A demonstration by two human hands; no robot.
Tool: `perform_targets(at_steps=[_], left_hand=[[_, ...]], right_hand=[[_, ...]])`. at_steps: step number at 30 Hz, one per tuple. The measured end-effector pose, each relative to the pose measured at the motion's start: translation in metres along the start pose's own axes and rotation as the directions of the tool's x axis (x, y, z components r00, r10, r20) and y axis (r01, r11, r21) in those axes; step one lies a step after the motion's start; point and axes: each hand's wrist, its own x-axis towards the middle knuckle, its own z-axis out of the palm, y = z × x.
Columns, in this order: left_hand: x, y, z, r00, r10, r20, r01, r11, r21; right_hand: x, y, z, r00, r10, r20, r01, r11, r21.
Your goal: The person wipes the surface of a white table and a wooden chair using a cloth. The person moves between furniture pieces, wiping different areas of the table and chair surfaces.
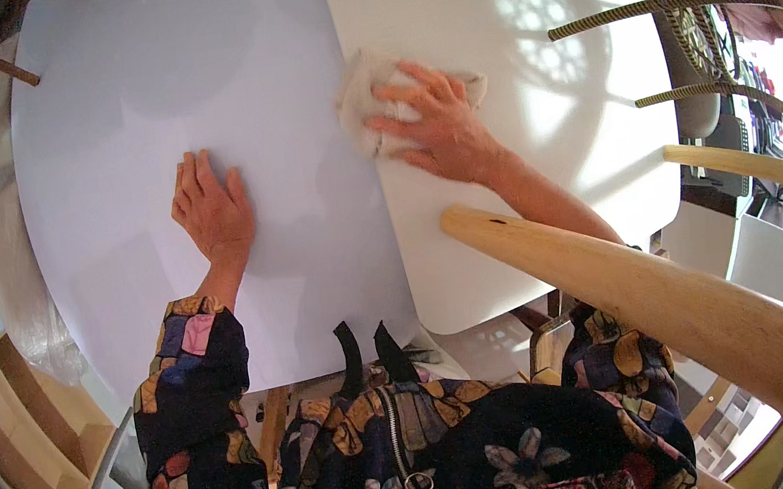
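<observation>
My right hand (439, 123) presses a pale cloth (368, 110) with spread fingers against a white tabletop (466, 249), close to the edge of a large white sheet (306, 270). The cloth is bunched under the palm and partly hidden by the hand. To the left, my left hand (212, 205) lies flat on the white sheet, palm down and holding nothing, its thumb a little apart from the fingers.
A thick wooden leg (626, 280) juts over the tabletop from the lower right, close to my right forearm. Several cord-wrapped legs (628, 13) stand at the right edge. Plastic-wrapped material (25, 278) lies at the left, above wooden shelving (30, 433).
</observation>
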Motion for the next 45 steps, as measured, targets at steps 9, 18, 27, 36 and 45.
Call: perform_targets(at_steps=[9, 18, 27, 36, 45], left_hand=[[0.002, 0.009, -0.002, 1.0, 0.012, -0.001, -0.012, 0.997, -0.076], [-0.004, 0.002, -0.004, 0.996, -0.024, 0.088, 0.028, 0.999, -0.038], [-0.002, 0.01, -0.005, 0.999, 0.028, 0.021, -0.027, 0.996, -0.081], [0.004, 0.016, 0.002, 0.996, 0.068, -0.06, -0.074, 0.991, -0.109], [0.001, 0.014, 0.005, 0.997, 0.059, -0.051, -0.062, 0.997, -0.055]], right_hand=[[-0.021, -0.005, 0.003, 0.996, -0.086, -0.019, 0.087, 0.993, 0.075], [0.057, 0.082, 0.015, 0.953, 0.234, -0.191, -0.274, 0.937, -0.217], [-0.01, 0.138, 0.002, 0.762, 0.567, -0.313, -0.638, 0.74, -0.213], [-0.137, 0.034, 0.004, 0.761, 0.566, -0.317, -0.646, 0.701, -0.301], [-0.211, -0.096, 0.017, 0.701, 0.665, -0.258, -0.714, 0.659, -0.239]])
